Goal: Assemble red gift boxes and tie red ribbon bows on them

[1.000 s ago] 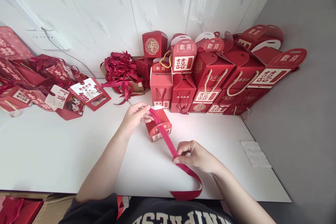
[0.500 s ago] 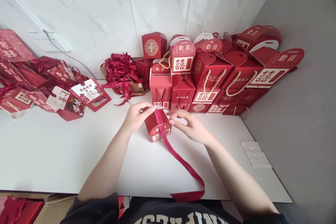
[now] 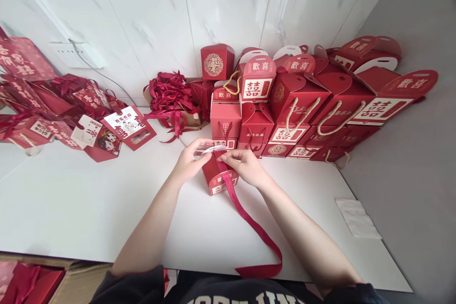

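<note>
1. at the near edge of the white table [image 3: 89, 209], the loose end of a red ribbon [image 3: 254, 228] curls back on itself just in front of the person's dark shirt.
2. from that curl the ribbon's long axis runs away and to the left, up over the small red box [image 3: 218, 178] in the middle of the table.
3. the box lies tipped, its printed end facing the person, and both hands meet at its far top edge, so the ribbon's free length trails toward the right arm's side.
4. the left hand [image 3: 190, 161] has fingers pressed together on the box's top flap, pinching it from the left.
5. the right hand [image 3: 244, 166] pinches the ribbon where it crosses the box top, fingertips almost touching the left hand's; it is the hand nearer the ribbon.
6. just beyond, a stack of finished red gift boxes [image 3: 302, 99] lines the tiled wall.
7. left of them lies a heap of ribbons [image 3: 171, 97], and farther left, flat unfolded boxes [image 3: 71, 114].
</note>
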Demonstrator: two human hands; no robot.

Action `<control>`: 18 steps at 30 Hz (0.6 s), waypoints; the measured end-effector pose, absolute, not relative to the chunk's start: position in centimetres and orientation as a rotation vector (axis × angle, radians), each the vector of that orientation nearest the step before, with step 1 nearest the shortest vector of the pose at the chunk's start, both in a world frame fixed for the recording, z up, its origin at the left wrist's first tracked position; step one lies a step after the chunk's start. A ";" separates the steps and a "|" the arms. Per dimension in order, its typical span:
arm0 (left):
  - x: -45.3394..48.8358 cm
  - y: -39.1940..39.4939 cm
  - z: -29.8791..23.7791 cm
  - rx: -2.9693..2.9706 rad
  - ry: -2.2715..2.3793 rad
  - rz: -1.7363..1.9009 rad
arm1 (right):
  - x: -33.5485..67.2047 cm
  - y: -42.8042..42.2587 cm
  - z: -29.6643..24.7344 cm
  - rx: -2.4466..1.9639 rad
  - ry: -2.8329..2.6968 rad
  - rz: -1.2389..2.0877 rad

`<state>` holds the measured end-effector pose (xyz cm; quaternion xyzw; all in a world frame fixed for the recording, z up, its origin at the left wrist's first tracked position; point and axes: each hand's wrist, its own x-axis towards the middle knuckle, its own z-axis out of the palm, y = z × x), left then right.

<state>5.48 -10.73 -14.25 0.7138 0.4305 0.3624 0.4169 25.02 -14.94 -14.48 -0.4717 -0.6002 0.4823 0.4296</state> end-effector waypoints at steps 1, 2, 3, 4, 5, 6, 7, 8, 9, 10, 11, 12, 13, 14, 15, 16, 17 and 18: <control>5.5 -10.8 -14.4 1.772 1.074 0.906 | 25.0 -14.9 -14.6 -1.174 -1.493 1.208; 5.5 -10.8 -14.5 1.756 1.074 0.907 | 24.9 -14.9 -14.7 -1.173 -1.487 1.212; 5.5 -10.8 -14.6 1.744 1.077 0.907 | 24.9 -14.9 -14.7 -1.173 -1.484 1.216; 5.4 -10.8 -14.8 1.737 1.083 0.907 | 24.9 -15.0 -14.8 -1.169 -1.480 1.220; 5.4 -10.8 -14.9 1.735 1.087 0.906 | 24.9 -15.1 -14.8 -1.162 -1.476 1.226; 5.4 -10.8 -15.0 1.735 1.090 0.905 | 25.0 -15.2 -14.8 -1.153 -1.469 1.235; 5.4 -10.7 -15.2 1.736 1.094 0.904 | 25.0 -15.3 -14.7 -1.143 -1.461 1.244; 5.4 -10.7 -15.3 1.736 1.097 0.904 | 25.0 -15.4 -14.7 -1.134 -1.450 1.254; 5.4 -10.7 -15.4 1.734 1.099 0.904 | 25.1 -15.4 -14.7 -1.126 -1.441 1.261; 5.4 -10.6 -15.5 1.733 1.100 0.904 | 25.1 -15.4 -14.6 -1.119 -1.435 1.265; 5.4 -10.6 -15.5 1.732 1.099 0.905 | 25.1 -15.4 -14.6 -1.113 -1.435 1.265; 5.4 -10.6 -15.5 1.733 1.099 0.908 | 25.1 -15.4 -14.6 -1.107 -1.436 1.263; 5.4 -10.6 -15.5 1.735 1.101 0.910 | 25.1 -15.4 -14.5 -1.104 -1.441 1.260; 5.4 -10.7 -15.5 1.737 1.104 0.914 | 25.1 -15.3 -14.5 -1.107 -1.448 1.257; 5.5 -10.7 -15.5 1.738 1.109 0.916 | 25.1 -15.3 -14.5 -1.116 -1.455 1.253; 5.5 -10.8 -15.4 1.740 1.114 0.918 | 25.1 -15.3 -14.6 -1.130 -1.462 1.251; 5.5 -10.8 -15.3 1.741 1.119 0.917 | 25.1 -15.2 -14.6 -1.144 -1.470 1.249; 5.5 -10.9 -15.3 1.742 1.123 0.914 | 25.0 -15.2 -14.7 -1.157 -1.477 1.247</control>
